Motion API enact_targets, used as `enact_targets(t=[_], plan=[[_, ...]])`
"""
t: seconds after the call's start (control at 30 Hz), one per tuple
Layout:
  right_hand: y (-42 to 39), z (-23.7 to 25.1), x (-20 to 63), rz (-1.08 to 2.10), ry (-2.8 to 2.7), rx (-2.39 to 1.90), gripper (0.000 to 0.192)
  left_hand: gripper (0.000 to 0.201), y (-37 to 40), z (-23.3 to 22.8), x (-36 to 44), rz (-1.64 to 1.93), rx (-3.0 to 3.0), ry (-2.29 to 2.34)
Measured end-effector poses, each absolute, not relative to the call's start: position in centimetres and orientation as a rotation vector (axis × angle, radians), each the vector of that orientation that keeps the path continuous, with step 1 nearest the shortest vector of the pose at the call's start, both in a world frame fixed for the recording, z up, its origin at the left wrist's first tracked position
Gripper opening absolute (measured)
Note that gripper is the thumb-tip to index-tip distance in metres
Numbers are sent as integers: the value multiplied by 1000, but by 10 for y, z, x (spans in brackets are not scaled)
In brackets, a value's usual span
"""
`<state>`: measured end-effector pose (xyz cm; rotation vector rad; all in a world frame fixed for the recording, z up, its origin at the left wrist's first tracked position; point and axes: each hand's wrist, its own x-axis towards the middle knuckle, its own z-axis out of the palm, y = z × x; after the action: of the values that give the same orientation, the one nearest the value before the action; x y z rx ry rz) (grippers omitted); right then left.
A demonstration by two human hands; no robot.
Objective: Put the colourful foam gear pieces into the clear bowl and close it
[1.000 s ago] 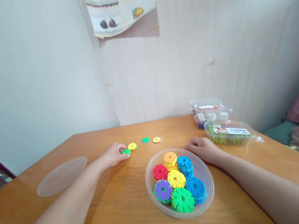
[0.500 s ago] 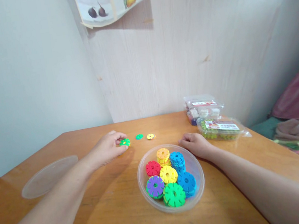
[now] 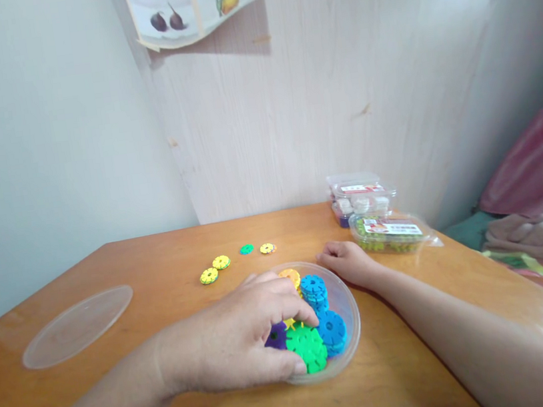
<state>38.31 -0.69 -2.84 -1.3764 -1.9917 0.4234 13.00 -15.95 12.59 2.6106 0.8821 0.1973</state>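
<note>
My left hand [image 3: 253, 327] reaches over a clear round plastic bowl [image 3: 355, 336], thumb and fingers spread about a green notched disc [image 3: 306, 349]. This disc sits at the near side of the bowl. Stacks of blue discs [image 3: 332, 331], an orange-yellow disc [image 3: 291, 277] and a purple disc [image 3: 276, 336] share the bowl, partly covered by my hand. My right hand [image 3: 348, 261] rests on the table with curled fingers, close by the bowl's far right rim, and nothing shows in it.
Beyond the bowl lie two yellow-topped discs [image 3: 220, 262], a green disc [image 3: 246, 249] and another yellow disc [image 3: 267, 248]. A clear lid [image 3: 79, 326] lies at left. Fruit boxes [image 3: 391, 232] stand at back right, and cloth [image 3: 533, 234] lies beyond the table edge.
My left hand has left the discs at the back left and come nearer, over the bowl. Two yellow-topped discs now show where it was. My right hand stays in place.
</note>
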Motion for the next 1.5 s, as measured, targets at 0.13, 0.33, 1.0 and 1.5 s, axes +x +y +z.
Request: enact_targets(t=[0.13, 0.33, 1.0, 1.5], plan=[[-7, -28, 383, 422, -1998, -1391, 32, 39, -158, 123, 129, 212, 2586, 904], [-6, -28, 382, 424, -2025, -1405, 32, 23, -133, 126, 97, 526, 2397, 1126], [-4, -29, 383, 439, -2021, -1414, 34, 44, -27, 23, -25, 618, 2097, 1906], [-4, -29, 383, 438, -2031, -1410, 33, 38, -86, 90, 60, 707, 2370, 1444]])
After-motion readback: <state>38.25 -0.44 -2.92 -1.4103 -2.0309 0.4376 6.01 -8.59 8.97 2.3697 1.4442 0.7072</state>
